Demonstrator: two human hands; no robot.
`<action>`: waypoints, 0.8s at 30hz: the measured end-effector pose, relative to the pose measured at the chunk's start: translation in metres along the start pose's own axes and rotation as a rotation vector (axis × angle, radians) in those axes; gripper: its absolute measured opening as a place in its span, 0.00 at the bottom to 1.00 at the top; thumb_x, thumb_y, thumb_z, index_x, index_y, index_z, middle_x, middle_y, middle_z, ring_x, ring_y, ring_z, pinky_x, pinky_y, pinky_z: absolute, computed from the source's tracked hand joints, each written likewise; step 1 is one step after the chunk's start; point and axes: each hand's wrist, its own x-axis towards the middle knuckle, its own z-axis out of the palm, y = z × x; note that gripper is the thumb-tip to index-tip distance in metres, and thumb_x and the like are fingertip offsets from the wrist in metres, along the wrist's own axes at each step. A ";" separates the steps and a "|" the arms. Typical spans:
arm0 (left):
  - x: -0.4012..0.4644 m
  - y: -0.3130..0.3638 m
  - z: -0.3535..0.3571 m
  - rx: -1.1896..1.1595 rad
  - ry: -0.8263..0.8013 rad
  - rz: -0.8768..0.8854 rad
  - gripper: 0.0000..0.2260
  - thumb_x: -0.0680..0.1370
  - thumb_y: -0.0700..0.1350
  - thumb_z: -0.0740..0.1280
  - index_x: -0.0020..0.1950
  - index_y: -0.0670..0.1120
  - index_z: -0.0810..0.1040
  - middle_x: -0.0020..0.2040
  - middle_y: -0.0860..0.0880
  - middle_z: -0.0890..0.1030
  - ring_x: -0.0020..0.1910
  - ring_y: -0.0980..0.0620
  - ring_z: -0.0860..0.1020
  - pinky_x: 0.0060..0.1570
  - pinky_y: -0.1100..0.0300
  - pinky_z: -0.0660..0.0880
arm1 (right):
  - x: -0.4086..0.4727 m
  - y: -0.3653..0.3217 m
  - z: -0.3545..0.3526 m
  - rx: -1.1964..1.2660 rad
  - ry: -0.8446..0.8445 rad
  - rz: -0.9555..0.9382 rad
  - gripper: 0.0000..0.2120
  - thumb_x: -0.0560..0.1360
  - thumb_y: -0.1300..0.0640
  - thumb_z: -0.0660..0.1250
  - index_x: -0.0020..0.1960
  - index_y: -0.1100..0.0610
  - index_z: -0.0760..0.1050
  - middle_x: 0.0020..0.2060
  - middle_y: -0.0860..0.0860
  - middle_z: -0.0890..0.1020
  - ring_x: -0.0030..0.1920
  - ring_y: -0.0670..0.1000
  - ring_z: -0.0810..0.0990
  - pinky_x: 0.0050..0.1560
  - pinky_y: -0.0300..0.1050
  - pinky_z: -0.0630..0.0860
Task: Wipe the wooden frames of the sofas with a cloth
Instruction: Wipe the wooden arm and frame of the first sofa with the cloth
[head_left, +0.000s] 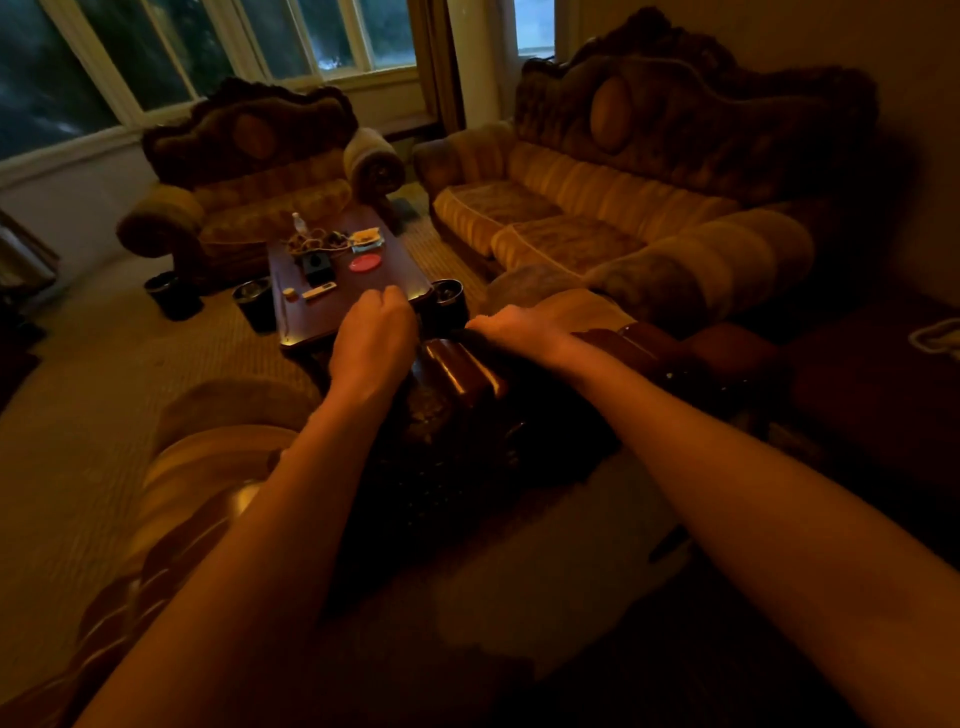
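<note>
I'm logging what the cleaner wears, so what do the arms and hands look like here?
Both forearms are bare as far as the picture shows, with no sleeves in view. The left hand and right hand wear no gloves. No watch, ring or bracelet shows, though the light is dim.

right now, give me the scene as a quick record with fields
left hand: fingers curled, over the frame; a cloth in it cannot be told
right hand: rests flat on the frame
frame: glossy dark carved wood, nearest sofa's top
table: dark wood, cluttered, beyond the hands
sofas: one far left, one right
light: dim
</note>
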 end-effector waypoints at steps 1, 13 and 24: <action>-0.006 0.002 0.000 -0.007 -0.008 0.013 0.11 0.79 0.35 0.58 0.54 0.31 0.76 0.57 0.34 0.75 0.57 0.38 0.73 0.53 0.53 0.70 | -0.004 0.005 0.004 -0.037 0.075 -0.062 0.20 0.81 0.48 0.54 0.58 0.63 0.76 0.56 0.60 0.79 0.58 0.59 0.76 0.56 0.47 0.70; -0.047 0.028 -0.001 0.448 -0.215 0.429 0.20 0.82 0.56 0.52 0.55 0.47 0.80 0.51 0.46 0.81 0.51 0.45 0.78 0.54 0.48 0.74 | -0.042 0.071 0.050 -0.209 0.963 -0.402 0.23 0.79 0.51 0.49 0.50 0.60 0.81 0.50 0.55 0.83 0.61 0.53 0.77 0.69 0.60 0.54; -0.043 0.020 -0.009 0.124 -0.310 0.510 0.19 0.70 0.60 0.55 0.35 0.53 0.83 0.29 0.57 0.80 0.33 0.54 0.77 0.49 0.45 0.76 | -0.064 0.031 0.157 0.473 1.220 -0.363 0.19 0.81 0.54 0.52 0.68 0.61 0.69 0.68 0.51 0.70 0.72 0.50 0.62 0.72 0.49 0.60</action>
